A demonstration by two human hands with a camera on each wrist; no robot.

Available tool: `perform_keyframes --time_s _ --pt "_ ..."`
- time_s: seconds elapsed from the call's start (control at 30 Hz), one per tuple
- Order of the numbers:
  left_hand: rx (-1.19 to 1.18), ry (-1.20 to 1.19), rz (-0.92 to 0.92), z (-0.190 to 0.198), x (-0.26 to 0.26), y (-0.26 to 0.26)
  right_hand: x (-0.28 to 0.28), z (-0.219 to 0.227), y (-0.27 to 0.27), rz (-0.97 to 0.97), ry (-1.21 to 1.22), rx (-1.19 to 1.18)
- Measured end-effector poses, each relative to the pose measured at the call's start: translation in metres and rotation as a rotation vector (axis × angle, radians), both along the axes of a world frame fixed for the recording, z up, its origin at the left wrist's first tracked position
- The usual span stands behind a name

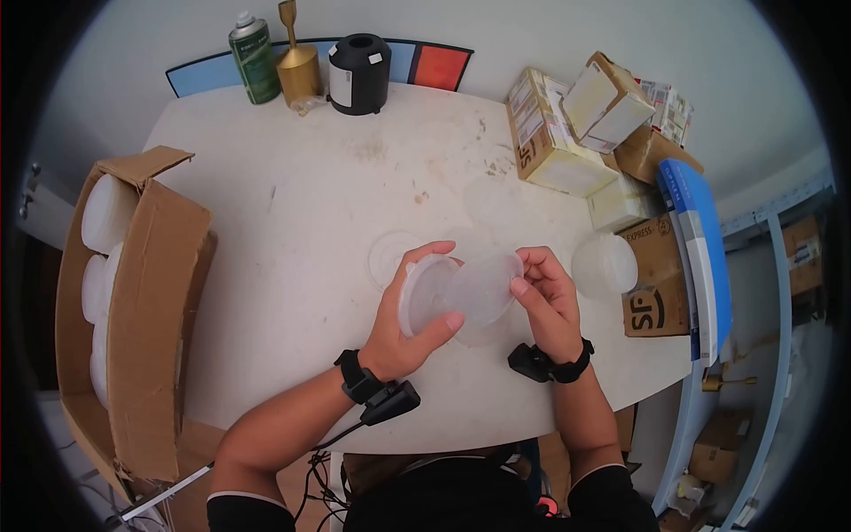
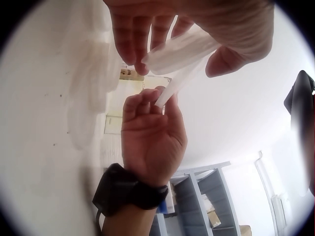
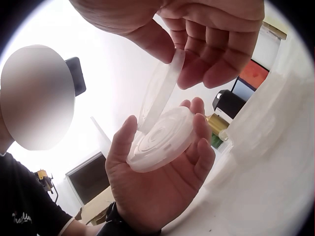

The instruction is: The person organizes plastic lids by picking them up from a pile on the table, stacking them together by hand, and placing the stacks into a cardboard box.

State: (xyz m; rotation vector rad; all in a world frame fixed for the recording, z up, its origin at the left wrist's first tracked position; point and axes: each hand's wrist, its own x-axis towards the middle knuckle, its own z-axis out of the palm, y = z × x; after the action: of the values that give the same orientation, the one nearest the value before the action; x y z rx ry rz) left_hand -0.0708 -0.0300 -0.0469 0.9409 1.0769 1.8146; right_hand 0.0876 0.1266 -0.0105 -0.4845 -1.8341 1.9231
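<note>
Above the front middle of the table, my left hand (image 1: pixel 390 335) grips a round translucent plastic lid (image 1: pixel 424 297) by its edge, thumb on the near side. Concentric rings mark the face of this lid (image 3: pixel 165 140) in the right wrist view. My right hand (image 1: pixel 551 310) pinches a second translucent lid (image 1: pixel 490 288) between thumb and fingers. That second lid (image 3: pixel 156 93) is tilted up, its lower edge right at the first lid's face. Beneath and beyond the hands, faint clear round pieces (image 1: pixel 496 202) lie on the white table.
Translucent round tubs (image 1: pixel 605 266) stand to the right, beside cardboard boxes (image 1: pixel 558 146) and a blue binder-like object (image 1: pixel 696 239). An open carton (image 1: pixel 168 293) on the left holds several white containers. At the back are a green spray can (image 1: pixel 254 60), a gold object (image 1: pixel 299 71) and a black cylinder (image 1: pixel 360 75).
</note>
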Motion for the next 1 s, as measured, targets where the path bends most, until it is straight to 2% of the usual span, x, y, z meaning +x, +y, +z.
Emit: perform_keyframes --time_s 0.1,0.2,0.37,0.47,0.57,0.77,0.9,1.0 --pt "0.053 -0.091 -0.123 -0.003 -0.004 0.001 0.007 0.006 0.007 0.192 -0.038 -0.021" --pt "0.029 -0.088 -0.221 -0.002 -0.002 0.001 0.001 0.004 -0.004 0.206 -0.064 0.115" --pt "-0.044 -0.004 -0.111 -0.007 0.001 0.000 -0.001 -0.012 -0.008 -0.057 -0.054 0.551" --pt "-0.022 -0.032 -0.033 -0.007 0.001 0.004 -0.010 0.007 -0.017 -0.039 0.014 0.861" --pt "-0.044 -0.021 -0.016 -0.006 0.001 0.000 -0.014 0.009 -0.025 -0.001 -0.059 1.030" --pt "-0.037 0.011 -0.018 -0.004 0.000 0.000 -0.013 0.005 -0.023 0.042 -0.070 1.049" --pt "0.013 -0.024 -0.050 -0.005 -0.001 0.002 -0.010 0.006 -0.022 -0.021 -0.049 1.025" --pt "-0.073 -0.077 -0.118 -0.007 -0.001 0.003 -0.011 0.006 -0.021 -0.031 -0.013 1.019"
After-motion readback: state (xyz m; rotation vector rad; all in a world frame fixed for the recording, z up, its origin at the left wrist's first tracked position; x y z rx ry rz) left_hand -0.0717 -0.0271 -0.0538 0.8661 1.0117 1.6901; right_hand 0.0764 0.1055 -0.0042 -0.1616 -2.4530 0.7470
